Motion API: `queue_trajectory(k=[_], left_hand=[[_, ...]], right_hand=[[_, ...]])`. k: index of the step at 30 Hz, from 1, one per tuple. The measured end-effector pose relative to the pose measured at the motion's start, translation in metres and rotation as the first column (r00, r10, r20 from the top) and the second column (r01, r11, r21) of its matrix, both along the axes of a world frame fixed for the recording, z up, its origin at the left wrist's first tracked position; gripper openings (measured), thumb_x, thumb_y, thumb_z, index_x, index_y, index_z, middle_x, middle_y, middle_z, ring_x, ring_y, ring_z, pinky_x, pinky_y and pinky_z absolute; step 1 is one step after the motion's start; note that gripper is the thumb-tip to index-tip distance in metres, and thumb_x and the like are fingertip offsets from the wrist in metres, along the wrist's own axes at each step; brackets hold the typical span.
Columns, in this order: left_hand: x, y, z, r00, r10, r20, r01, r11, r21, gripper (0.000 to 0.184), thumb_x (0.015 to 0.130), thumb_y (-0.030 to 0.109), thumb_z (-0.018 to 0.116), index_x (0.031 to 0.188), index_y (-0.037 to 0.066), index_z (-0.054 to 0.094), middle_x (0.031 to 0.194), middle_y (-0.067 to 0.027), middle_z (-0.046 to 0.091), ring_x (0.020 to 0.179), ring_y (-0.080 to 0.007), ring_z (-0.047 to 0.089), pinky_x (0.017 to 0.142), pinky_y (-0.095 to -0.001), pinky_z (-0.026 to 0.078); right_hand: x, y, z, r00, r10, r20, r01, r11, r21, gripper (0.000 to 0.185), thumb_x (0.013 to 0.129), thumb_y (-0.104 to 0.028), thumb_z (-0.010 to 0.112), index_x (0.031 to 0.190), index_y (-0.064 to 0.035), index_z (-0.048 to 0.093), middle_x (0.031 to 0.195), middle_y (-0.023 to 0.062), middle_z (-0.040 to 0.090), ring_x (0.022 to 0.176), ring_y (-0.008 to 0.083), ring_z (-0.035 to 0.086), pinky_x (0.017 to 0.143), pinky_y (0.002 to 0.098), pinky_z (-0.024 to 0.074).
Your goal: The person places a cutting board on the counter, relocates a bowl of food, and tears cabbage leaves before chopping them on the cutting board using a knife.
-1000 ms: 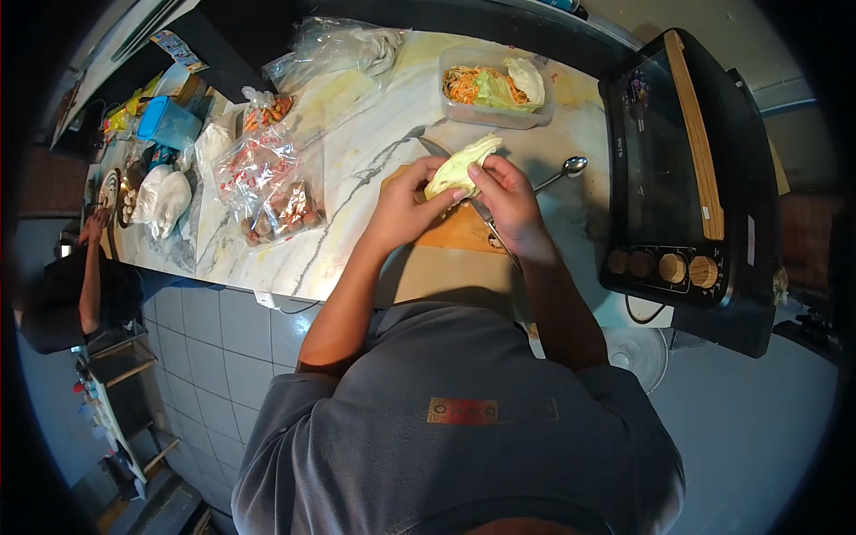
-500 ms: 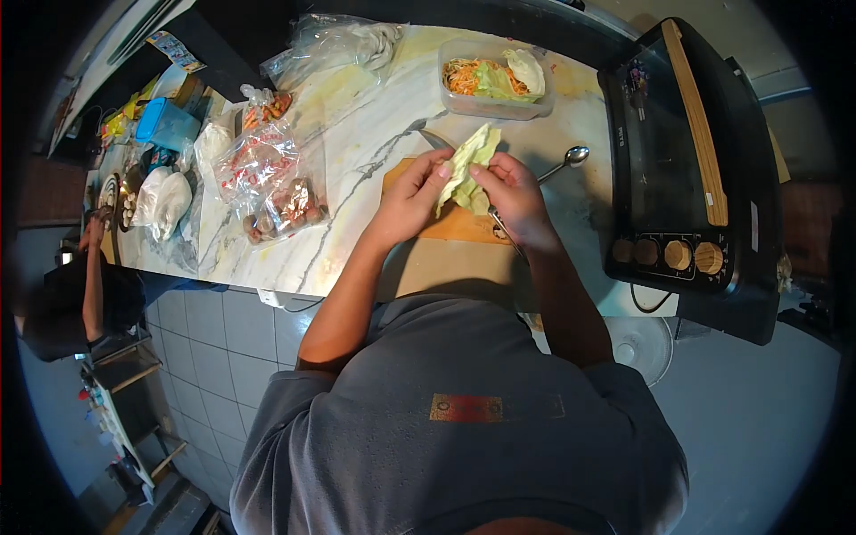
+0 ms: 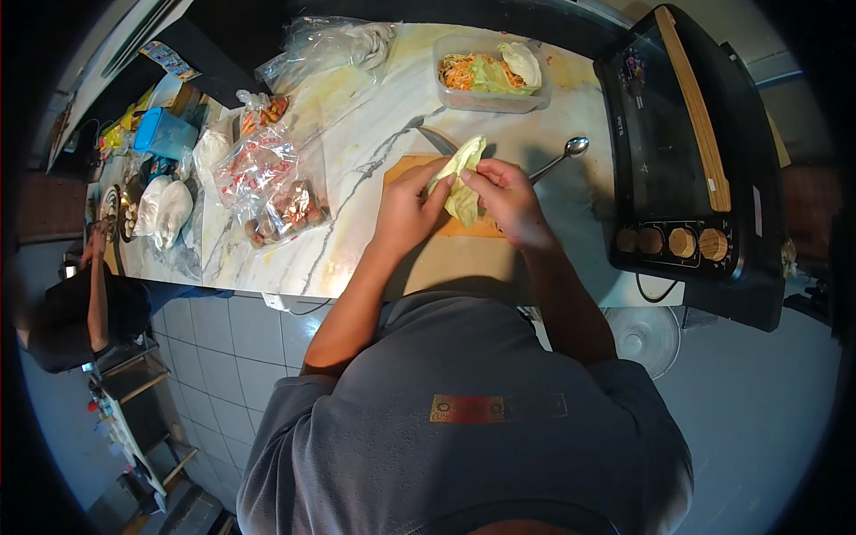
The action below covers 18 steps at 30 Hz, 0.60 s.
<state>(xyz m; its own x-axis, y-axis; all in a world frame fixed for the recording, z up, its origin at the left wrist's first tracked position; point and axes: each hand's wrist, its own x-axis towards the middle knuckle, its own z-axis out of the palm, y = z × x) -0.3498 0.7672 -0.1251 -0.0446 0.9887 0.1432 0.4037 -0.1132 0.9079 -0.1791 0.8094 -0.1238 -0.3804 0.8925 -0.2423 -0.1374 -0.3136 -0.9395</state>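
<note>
A pale green cabbage leaf (image 3: 465, 183) is held between both hands above an orange-brown cutting board (image 3: 401, 169). My left hand (image 3: 407, 209) pinches its left side, and my right hand (image 3: 508, 201) grips its right side. A knife (image 3: 433, 138) lies on the board, its blade tip showing past my left hand and the rest hidden. Right of the hands lies a metal spoon (image 3: 562, 158). Beyond them, a clear plastic container (image 3: 495, 100) holds shredded orange vegetables (image 3: 467, 75) and cabbage leaves (image 3: 520, 64).
A black toaster oven (image 3: 664, 134) stands at the right. Plastic bags of food (image 3: 267, 183), white bags (image 3: 163, 209) and a blue container (image 3: 165, 134) sit at the left. Another person (image 3: 80, 312) is at the far left. A clear bag (image 3: 330, 49) lies at the back.
The leaf was tilted, then opened out wider, and now looks narrower and folded between my hands. Both hands keep hold of it. The view has shifted slightly.
</note>
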Motion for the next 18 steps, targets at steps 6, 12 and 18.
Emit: queue_trajectory(k=[6, 12, 18], left_hand=[[-0.005, 0.000, -0.004, 0.977, -0.047, -0.209, 0.107, 0.954, 0.282, 0.039, 0.081, -0.001, 0.065, 0.119, 0.009, 0.065, 0.092, -0.0116, 0.061, 0.076, -0.0254, 0.060, 0.068, -0.0304, 0.049], [-0.007, -0.001, 0.012, 0.945, -0.170, -0.280, 0.265, 0.899, 0.349, 0.038, 0.081, -0.003, 0.062, 0.118, 0.008, 0.065, 0.099, -0.0125, 0.057, 0.092, -0.0297, 0.057, 0.082, -0.0341, 0.046], [-0.002, 0.004, -0.011, 0.949, -0.168, 0.266, 0.132, 0.980, 0.148, 0.027, 0.089, 0.010, 0.063, 0.114, 0.001, 0.059, 0.105, -0.0086, 0.060, 0.096, -0.0187, 0.057, 0.083, -0.0297, 0.046]], right_hand=[[-0.009, 0.004, 0.008, 0.997, -0.072, 0.001, 0.071, 0.989, -0.131, 0.023, 0.093, -0.026, 0.064, 0.093, -0.0031, 0.065, 0.078, -0.0014, 0.060, 0.070, 0.0042, 0.054, 0.065, 0.0205, 0.0446], [-0.004, 0.005, -0.001, 0.987, -0.137, -0.079, 0.118, 0.971, -0.210, 0.025, 0.093, -0.029, 0.063, 0.095, -0.0032, 0.063, 0.084, -0.0003, 0.062, 0.075, 0.0078, 0.058, 0.072, 0.0235, 0.0471], [0.003, 0.007, 0.007, 0.971, -0.053, -0.231, 0.009, 0.982, -0.188, 0.027, 0.096, -0.021, 0.058, 0.111, 0.0006, 0.060, 0.102, 0.0071, 0.063, 0.094, 0.0141, 0.060, 0.085, 0.0297, 0.0477]])
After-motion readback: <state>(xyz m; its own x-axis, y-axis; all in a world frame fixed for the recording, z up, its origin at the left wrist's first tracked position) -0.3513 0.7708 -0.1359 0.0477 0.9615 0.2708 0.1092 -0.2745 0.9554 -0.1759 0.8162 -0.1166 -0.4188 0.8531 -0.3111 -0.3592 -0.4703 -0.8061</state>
